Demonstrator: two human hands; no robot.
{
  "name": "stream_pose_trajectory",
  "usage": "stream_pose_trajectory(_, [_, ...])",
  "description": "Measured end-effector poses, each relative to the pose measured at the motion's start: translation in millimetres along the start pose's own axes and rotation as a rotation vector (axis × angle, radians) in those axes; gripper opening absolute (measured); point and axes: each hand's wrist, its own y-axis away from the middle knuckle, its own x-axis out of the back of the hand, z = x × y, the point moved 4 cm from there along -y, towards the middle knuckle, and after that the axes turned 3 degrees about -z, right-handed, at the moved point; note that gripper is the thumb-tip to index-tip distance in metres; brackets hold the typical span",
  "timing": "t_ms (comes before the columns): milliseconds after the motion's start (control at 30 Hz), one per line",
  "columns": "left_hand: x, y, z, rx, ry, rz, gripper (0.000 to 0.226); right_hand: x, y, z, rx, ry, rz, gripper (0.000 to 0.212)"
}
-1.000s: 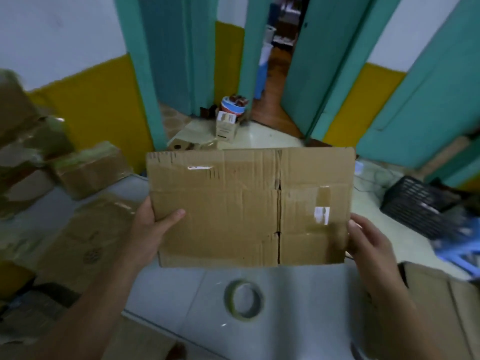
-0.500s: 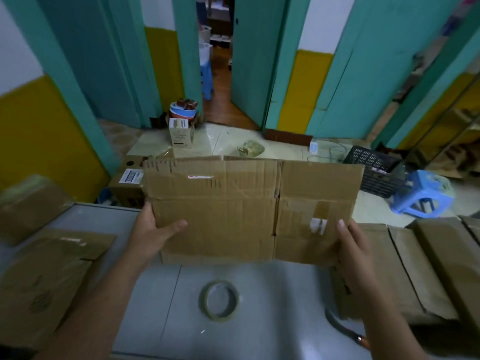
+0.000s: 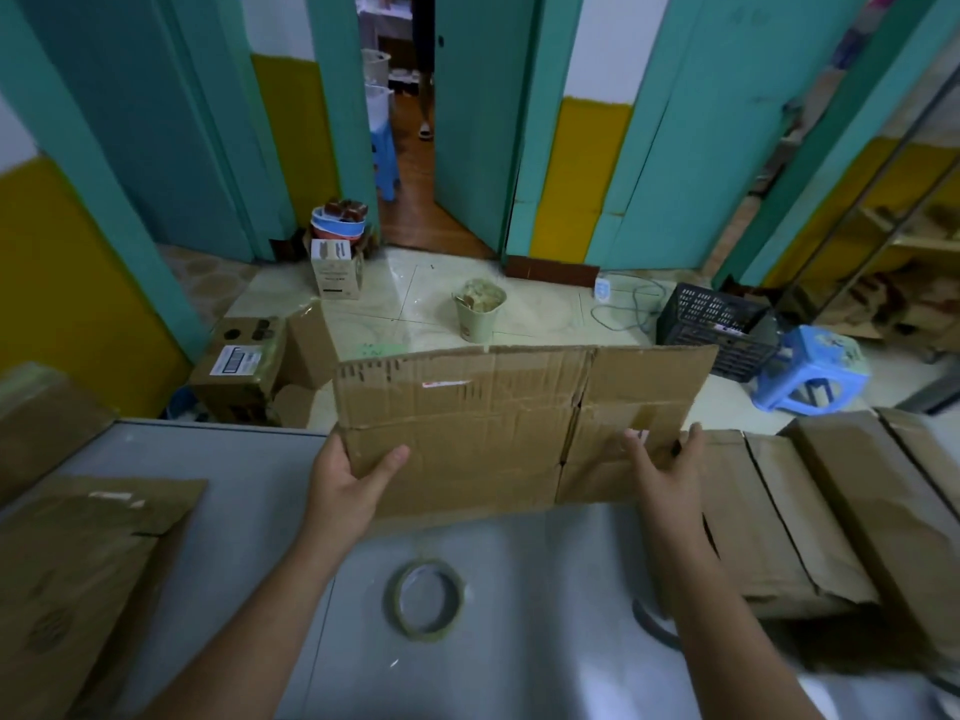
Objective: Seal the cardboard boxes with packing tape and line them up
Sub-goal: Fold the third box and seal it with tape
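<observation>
A flattened cardboard box (image 3: pixel 493 418) stands upright on the grey table (image 3: pixel 249 459), its old tape strips facing me. My left hand (image 3: pixel 348 480) grips its lower left edge, thumb on the front face. My right hand (image 3: pixel 665 470) holds its lower right edge with fingers spread over the front. A roll of packing tape (image 3: pixel 423 599) lies flat on the table below the box, between my forearms. Sealed cardboard boxes (image 3: pixel 810 511) lie side by side on the right of the table.
More flattened cardboard (image 3: pixel 78 574) lies at the table's left. Beyond the table, on the tiled floor, are an open carton (image 3: pixel 244 366), a small bucket (image 3: pixel 478 309), a black crate (image 3: pixel 717 324) and a blue stool (image 3: pixel 810 371). A door stands ajar behind them.
The view has swung to the right and the box has come down, its bottom edge now on the table. Both hands keep their hold on its lower corners.
</observation>
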Motion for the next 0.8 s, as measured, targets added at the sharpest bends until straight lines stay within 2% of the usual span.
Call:
stream_pose_trajectory(67, [-12.6, 4.9, -7.0, -0.020, -0.039, -0.008, 0.045, -0.3, 0.1, 5.0, -0.080, 0.024, 0.022, 0.099])
stream_pose_trajectory(133, [-29.1, 10.7, -14.0, -0.024, -0.097, -0.053, 0.036, -9.5, 4.3, 6.8, -0.241, -0.133, -0.013, 0.115])
stream_pose_trajectory(200, [-45.6, 17.6, -20.2, -0.006, -0.148, -0.093, 0.029, -31.1, 14.5, 1.2, -0.440, -0.315, -0.128, 0.126])
stream_pose_trajectory(300, [-64.8, 27.5, -21.3, -0.029, -0.181, -0.127, 0.033, -62.0, 26.1, -12.0, -0.523, -0.376, -0.270, 0.133])
stream_pose_trajectory(533, [-83.8, 51.8, -32.3, 0.006, -0.170, -0.277, 0.035, -71.8, 23.1, -20.6, -0.518, -0.486, -0.316, 0.073])
stream_pose_trajectory(700, [-98.4, 66.3, -47.8, 0.025, -0.115, -0.342, 0.031, -63.4, 15.6, -24.0, -0.506, -0.512, -0.332, 0.047])
stream_pose_trajectory(800, [-107.4, 69.5, -63.3, 0.046, -0.136, -0.399, 0.042, -61.5, 14.1, -23.4, -0.477, -0.475, -0.326, 0.043])
